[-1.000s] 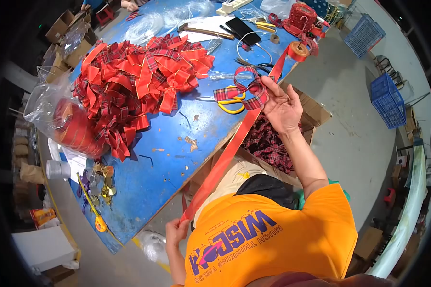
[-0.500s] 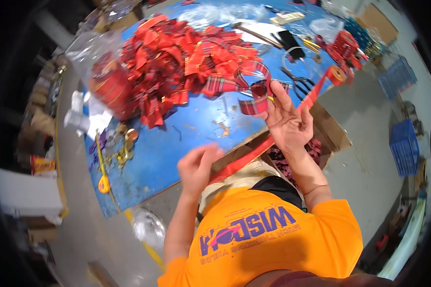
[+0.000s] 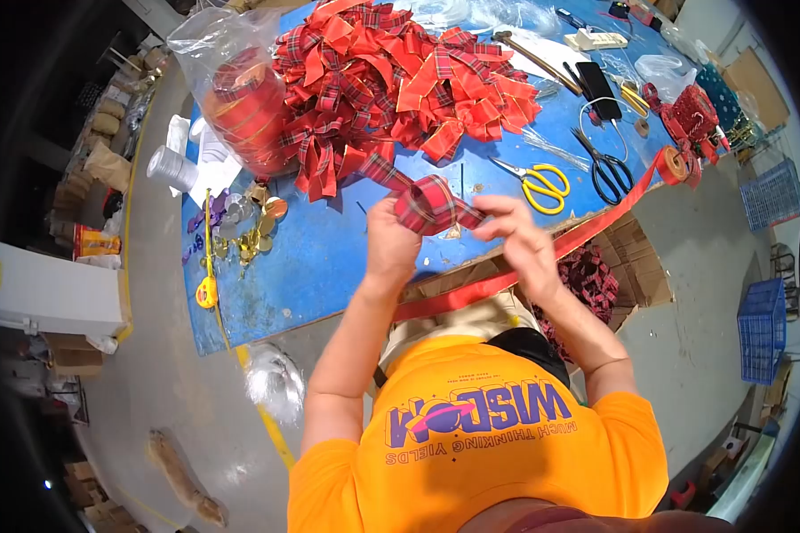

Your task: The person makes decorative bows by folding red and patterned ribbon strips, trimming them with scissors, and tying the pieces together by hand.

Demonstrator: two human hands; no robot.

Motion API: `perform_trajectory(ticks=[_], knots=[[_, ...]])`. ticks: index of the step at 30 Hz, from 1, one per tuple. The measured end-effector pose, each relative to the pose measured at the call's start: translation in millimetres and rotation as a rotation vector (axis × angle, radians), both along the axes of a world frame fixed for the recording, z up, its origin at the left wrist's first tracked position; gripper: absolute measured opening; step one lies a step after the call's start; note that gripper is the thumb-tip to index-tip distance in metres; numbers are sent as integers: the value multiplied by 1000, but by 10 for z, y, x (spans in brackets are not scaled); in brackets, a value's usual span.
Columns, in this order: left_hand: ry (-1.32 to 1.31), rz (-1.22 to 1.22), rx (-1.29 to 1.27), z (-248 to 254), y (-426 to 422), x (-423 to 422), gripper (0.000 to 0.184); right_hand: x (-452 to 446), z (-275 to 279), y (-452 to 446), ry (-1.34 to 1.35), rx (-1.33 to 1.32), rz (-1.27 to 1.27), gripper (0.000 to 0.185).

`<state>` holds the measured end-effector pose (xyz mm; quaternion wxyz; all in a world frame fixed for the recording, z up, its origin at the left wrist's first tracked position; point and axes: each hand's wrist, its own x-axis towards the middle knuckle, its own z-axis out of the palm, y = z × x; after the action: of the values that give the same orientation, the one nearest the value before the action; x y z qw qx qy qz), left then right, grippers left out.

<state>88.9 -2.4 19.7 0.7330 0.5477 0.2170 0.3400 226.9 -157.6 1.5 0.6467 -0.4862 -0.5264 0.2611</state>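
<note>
A red tartan ribbon [image 3: 428, 202] is bent into loops in front of me, with a loose tail running up and left toward the pile. My left hand [image 3: 391, 244] is closed around the left side of these loops. At the right end of the same ribbon, the fingertips of my right hand [image 3: 523, 242] pinch it; that hand is slightly blurred. A long plain red ribbon [image 3: 471, 291] stretches along the table's near edge from a ribbon roll [image 3: 674, 163] at the right. Just beyond my right hand lie yellow-handled scissors [image 3: 542, 188].
A big heap of red bows [image 3: 391, 71] covers the blue table [image 3: 276, 298]. Black scissors [image 3: 606, 167], a phone [image 3: 598, 89], a hammer [image 3: 538, 60], a bagged ribbon roll [image 3: 244, 107] and a tape measure [image 3: 207, 291] lie around. An open cardboard box [image 3: 631, 258] stands below the edge.
My left hand has risen from near the table edge to grip the tartan ribbon. The ribbon has come down and left, and my right hand has lowered with it. The view has shifted.
</note>
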Motion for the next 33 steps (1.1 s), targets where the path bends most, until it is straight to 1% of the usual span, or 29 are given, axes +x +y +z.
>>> perform_trajectory(ticks=[1,3,4,7,8,9,11,14,17,18,20,21,22,23,24,25,26,27,28,29,30,31,32,33], knots=[[66,-5,59,-4,63,-25,19,94,-51,44,41,28,-75,22],[197,-21,182,-19,152,-29,19,163,-22,66,116,6,-229,22],[204,-57,140,-22,154,1,19,204,-28,120,81,-8,-239,40],[435,-98,504,68,123,26,18,25,149,224,82,-85,-191,51],[357,-45,492,-35,119,58,16,-9,144,269,25,-153,-184,60],[350,-43,530,-2,110,48,16,-54,156,298,-9,-196,-186,57],[339,-31,609,98,113,-12,15,-94,120,379,133,-188,-135,42],[348,-40,497,11,202,-77,10,-17,121,420,34,-297,-109,23],[374,-158,361,182,187,-132,9,73,175,384,-188,-294,-108,19],[379,-273,298,189,219,-163,10,148,164,368,-229,-268,-8,20],[381,-501,175,208,291,-204,11,335,141,316,83,-298,321,21],[272,-528,124,187,263,-193,13,383,129,299,241,-309,483,22],[165,-556,71,146,204,-190,15,335,97,282,409,-276,530,26],[56,-580,22,128,169,-168,17,296,12,267,532,-278,561,24],[38,-614,-80,161,152,-145,21,245,-110,257,657,-280,595,22],[38,-591,-117,128,147,-112,21,204,-181,270,776,-278,630,21],[33,-565,-153,54,148,-77,22,174,-217,297,764,-234,594,22],[32,-538,-191,21,160,-64,23,242,-309,339,665,-264,547,24],[79,-528,-235,121,182,-69,20,345,-406,378,568,-291,498,28],[116,-428,-134,83,209,-44,19,414,-490,396,472,-319,447,32],[149,-327,-32,34,239,8,19,391,-220,394,342,-408,288,33],[178,-224,73,14,267,47,18,443,-327,450,267,-433,117,28],[214,-130,83,16,293,59,17,495,-462,478,164,-350,-53,27],[211,-35,178,-17,318,78,18,527,-532,494,62,-264,-221,27]])
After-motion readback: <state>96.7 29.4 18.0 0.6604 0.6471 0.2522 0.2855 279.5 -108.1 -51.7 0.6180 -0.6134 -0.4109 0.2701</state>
